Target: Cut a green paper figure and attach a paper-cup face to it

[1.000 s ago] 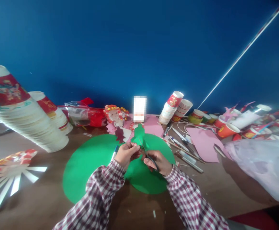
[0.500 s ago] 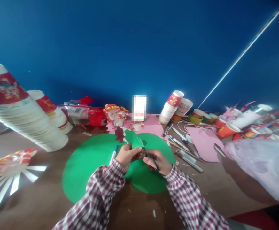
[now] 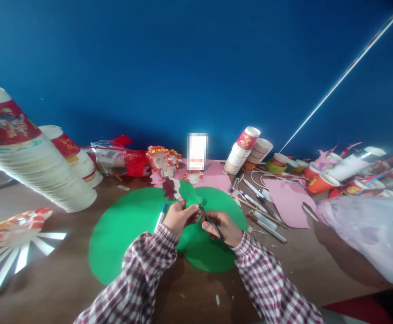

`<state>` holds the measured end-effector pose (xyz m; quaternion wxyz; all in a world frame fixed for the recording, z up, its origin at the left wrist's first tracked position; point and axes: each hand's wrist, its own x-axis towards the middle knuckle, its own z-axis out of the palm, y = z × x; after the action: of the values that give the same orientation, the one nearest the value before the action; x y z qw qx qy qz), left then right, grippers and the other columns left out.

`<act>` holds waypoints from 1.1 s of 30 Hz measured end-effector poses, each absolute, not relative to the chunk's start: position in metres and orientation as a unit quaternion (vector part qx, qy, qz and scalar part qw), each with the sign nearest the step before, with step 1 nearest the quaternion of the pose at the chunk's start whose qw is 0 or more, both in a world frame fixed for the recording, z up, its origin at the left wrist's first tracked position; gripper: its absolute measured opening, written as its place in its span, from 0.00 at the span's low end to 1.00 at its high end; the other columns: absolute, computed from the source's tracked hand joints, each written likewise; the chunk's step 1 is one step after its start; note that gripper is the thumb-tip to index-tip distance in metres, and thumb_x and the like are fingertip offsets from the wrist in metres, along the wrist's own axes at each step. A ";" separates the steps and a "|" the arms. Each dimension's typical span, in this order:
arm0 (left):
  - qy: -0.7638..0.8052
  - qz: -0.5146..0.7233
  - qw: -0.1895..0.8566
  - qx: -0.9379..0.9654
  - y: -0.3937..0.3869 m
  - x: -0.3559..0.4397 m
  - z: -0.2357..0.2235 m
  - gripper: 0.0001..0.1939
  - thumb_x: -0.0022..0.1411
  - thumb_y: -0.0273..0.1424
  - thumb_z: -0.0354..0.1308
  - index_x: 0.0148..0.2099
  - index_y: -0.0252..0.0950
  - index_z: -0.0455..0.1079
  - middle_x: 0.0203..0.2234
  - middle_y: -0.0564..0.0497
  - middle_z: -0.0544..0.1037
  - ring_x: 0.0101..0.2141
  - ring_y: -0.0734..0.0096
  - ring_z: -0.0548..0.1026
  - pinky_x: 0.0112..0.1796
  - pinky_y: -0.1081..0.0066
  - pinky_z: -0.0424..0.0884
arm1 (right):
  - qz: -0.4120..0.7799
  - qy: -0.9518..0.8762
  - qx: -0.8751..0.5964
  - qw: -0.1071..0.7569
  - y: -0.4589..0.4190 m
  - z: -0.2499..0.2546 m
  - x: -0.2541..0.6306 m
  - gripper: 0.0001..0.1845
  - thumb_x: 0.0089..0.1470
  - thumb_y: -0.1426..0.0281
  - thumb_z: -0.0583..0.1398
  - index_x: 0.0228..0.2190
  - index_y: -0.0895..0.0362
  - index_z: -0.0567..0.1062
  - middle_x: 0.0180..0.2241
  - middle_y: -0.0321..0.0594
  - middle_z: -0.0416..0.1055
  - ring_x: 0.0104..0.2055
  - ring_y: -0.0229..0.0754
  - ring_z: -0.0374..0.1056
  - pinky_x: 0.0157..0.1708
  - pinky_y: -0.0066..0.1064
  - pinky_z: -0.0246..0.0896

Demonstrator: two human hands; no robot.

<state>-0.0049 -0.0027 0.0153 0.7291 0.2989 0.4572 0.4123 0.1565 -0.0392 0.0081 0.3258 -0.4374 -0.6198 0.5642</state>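
My left hand [image 3: 179, 217] pinches a small green paper cutout [image 3: 189, 193] and holds it up above the table. My right hand [image 3: 222, 226] is closed round dark scissors [image 3: 210, 220], whose blades meet the lower edge of the cutout. Both hands hover over a big green paper sheet [image 3: 125, 234] with rounded outlines that lies on the brown table [image 3: 57, 279]. A blue pen [image 3: 160, 215] lies on the sheet just left of my left hand. Checked red-and-white sleeves cover both arms.
Stacks of red-and-white paper cups lie at the left [image 3: 30, 157] and stand at the back [image 3: 241, 150]. A paper-cup figure [image 3: 162, 164], pink paper [image 3: 287, 200], pens and sticks [image 3: 260, 211], coloured cups [image 3: 319, 182] and a plastic bag [image 3: 372, 234] crowd the right.
The green cutout has been turned in my left hand, from upright to tilted left and lower, while the scissors stay at its edge.
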 end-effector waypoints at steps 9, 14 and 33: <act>0.459 0.413 0.727 0.300 -0.002 -0.005 0.017 0.13 0.46 0.27 0.67 0.25 0.32 0.62 0.18 0.49 0.75 0.16 0.79 0.70 0.18 0.79 0.68 | 0.560 -0.622 -0.436 0.330 -0.041 0.008 0.154 0.19 0.52 0.54 0.58 0.28 0.59 0.68 0.17 0.29 0.57 0.16 0.30 0.55 0.16 0.22 0.51; 0.457 0.415 0.728 0.299 -0.003 -0.005 0.018 0.12 0.47 0.26 0.66 0.25 0.31 0.63 0.18 0.49 0.75 0.16 0.79 0.70 0.18 0.80 0.68 | 0.555 -0.622 -0.439 0.334 -0.041 0.010 0.154 0.18 0.51 0.56 0.59 0.27 0.60 0.68 0.16 0.29 0.57 0.16 0.30 0.55 0.15 0.21 0.49; 0.459 0.417 0.725 0.300 -0.002 -0.005 0.015 0.13 0.41 0.30 0.68 0.24 0.29 0.66 0.17 0.49 0.74 0.15 0.79 0.69 0.18 0.79 0.67 | 0.557 -0.612 -0.452 0.335 -0.042 0.009 0.154 0.15 0.51 0.59 0.61 0.26 0.59 0.69 0.15 0.28 0.57 0.16 0.30 0.53 0.15 0.22 0.46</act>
<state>-0.0054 -0.0016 0.0151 0.7247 0.3000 0.4591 0.4173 0.1535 -0.0415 0.0090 0.3347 -0.4520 -0.6115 0.5565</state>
